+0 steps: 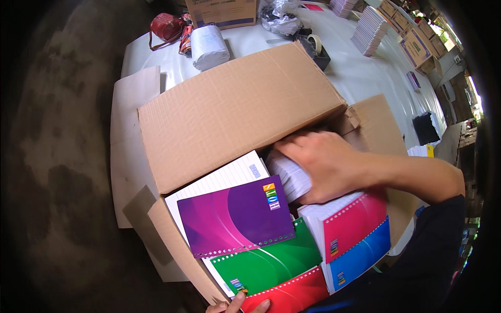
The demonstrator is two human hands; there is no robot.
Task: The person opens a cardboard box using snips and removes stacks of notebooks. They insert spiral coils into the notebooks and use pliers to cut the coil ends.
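Observation:
A cardboard box (245, 115) stands with flaps spread, packed with hole-punched notebooks. My right hand (326, 164) reaches in under the far flap, fingers closed around a thick block of white paper pads (289, 177), seen by its page edges. Left of it, a purple notebook (237, 216) lies on lined white paper (224, 175). Nearer are a green notebook (269, 258) and a red notebook (292, 292); pink (355, 221) and blue (360, 255) notebooks lie at right. My left hand (237, 305) shows only spread fingertips, at the red notebook's left corner; its palm is out of frame.
On the white table (349, 68) behind the box are a white roll (209, 47), a red bag (166, 27), a tape dispenser (315, 49), a plastic bag (282, 18) and stacked notebooks (370, 31). A closed carton (222, 13) stands at the back. Dark floor (57, 156) lies left.

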